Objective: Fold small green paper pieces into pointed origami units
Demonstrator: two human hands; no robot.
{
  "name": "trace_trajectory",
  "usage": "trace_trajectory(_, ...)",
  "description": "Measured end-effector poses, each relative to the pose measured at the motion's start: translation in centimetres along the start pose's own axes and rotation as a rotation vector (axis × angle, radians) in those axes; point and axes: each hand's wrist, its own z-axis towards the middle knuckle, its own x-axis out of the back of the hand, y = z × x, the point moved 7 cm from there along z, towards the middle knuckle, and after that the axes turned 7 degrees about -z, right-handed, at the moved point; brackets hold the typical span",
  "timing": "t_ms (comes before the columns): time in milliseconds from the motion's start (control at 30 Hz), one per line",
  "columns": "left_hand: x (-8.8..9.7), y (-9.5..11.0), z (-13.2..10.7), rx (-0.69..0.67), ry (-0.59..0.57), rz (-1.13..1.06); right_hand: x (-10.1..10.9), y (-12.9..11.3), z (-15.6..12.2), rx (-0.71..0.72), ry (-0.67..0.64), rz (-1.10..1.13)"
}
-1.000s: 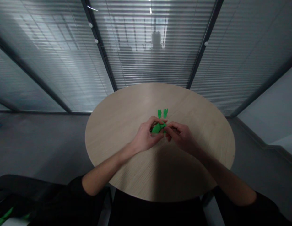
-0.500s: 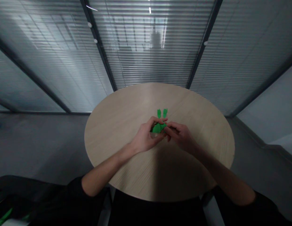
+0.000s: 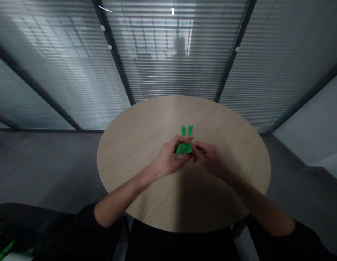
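My left hand (image 3: pixel 167 157) and my right hand (image 3: pixel 208 157) meet over the middle of a round wooden table, their fingers pinching a bright green paper piece (image 3: pixel 184 148). Just beyond my fingertips, a small green leaf-shaped piece (image 3: pixel 183 131) and a second one (image 3: pixel 190 130) stand side by side. I cannot tell whether they join the held piece or lie loose on the tabletop (image 3: pixel 225 123).
Glass partitions with slatted blinds and dark frames (image 3: pixel 236 50) curve behind the table, with a blurred person (image 3: pixel 179 45) beyond the glass. Grey floor surrounds the table. A dark object with green bits (image 3: pixel 11 239) sits at lower left.
My fingers have shifted slightly on the green piece, which now shows a little narrower between my hands. The view has barely moved.
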Motion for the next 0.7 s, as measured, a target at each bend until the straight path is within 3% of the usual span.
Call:
trace_trajectory(433,-0.1,-0.1,0.0,-0.028,-0.001,0.040,0.1,-0.1,0.1,-0.006,0.012,-0.035)
trace_trajectory(700,-0.1,0.9,0.2,-0.044,-0.014,0.071,0.2,-0.3,0.1,0.015,0.005,-0.040)
